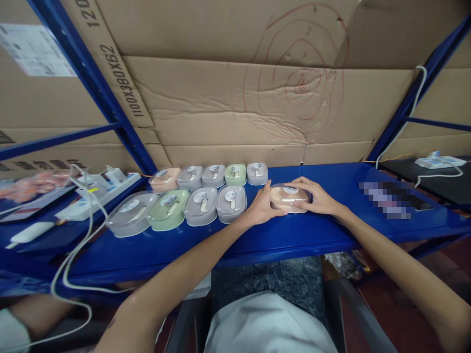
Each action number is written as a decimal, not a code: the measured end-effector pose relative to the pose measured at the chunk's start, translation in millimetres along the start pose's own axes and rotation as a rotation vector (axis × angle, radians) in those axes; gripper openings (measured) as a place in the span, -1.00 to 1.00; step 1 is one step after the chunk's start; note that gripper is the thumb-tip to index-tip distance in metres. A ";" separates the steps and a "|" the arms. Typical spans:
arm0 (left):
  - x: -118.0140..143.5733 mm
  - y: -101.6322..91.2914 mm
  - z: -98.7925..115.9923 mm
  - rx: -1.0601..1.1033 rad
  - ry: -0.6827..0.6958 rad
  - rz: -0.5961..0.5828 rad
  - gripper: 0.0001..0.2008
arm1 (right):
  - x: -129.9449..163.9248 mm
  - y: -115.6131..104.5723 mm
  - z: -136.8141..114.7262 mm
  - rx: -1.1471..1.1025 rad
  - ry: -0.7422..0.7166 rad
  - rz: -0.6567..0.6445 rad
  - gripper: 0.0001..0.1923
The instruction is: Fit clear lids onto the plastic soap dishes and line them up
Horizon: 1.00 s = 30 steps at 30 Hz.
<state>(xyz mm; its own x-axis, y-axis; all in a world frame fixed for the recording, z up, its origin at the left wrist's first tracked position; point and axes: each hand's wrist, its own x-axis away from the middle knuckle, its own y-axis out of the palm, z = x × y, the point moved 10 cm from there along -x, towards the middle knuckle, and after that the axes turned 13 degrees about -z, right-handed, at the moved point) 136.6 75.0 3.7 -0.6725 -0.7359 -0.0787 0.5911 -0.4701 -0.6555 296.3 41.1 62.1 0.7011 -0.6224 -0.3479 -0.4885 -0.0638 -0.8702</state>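
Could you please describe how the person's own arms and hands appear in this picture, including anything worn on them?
Both forearms are bare to the picture's lower edge, with no sleeves in view. The left hand and right hand wear no gloves; no rings, watch or bands are visible. Fingers are slender.

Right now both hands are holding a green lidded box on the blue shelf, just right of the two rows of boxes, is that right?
Not quite. The head view shows the left hand and right hand holding a pink lidded box, not a green one. It does sit on the blue shelf, right of the two rows of boxes.
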 end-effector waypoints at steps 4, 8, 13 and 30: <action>-2.1 0.4 -1.9 -0.042 -0.005 -0.004 0.27 | -0.7 5.0 2.0 -0.009 -0.002 -0.020 -0.35; -3.7 2.0 -0.7 -0.090 0.004 -0.013 0.20 | -1.1 5.6 3.2 -0.031 -0.005 -0.028 -0.34; -5.5 3.6 -0.8 -0.111 0.049 -0.013 0.10 | -1.7 6.7 3.4 -0.053 -0.014 -0.023 -0.35; -2.2 9.8 -3.4 -0.081 0.059 -0.033 0.11 | 0.0 15.9 7.9 -0.008 -0.022 0.001 -0.38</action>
<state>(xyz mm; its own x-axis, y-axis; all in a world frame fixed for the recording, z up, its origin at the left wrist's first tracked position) 142.4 73.6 -5.1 -0.7173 -0.6897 -0.0987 0.5319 -0.4506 -0.7170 292.6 46.3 45.5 0.7120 -0.6052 -0.3561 -0.4932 -0.0700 -0.8671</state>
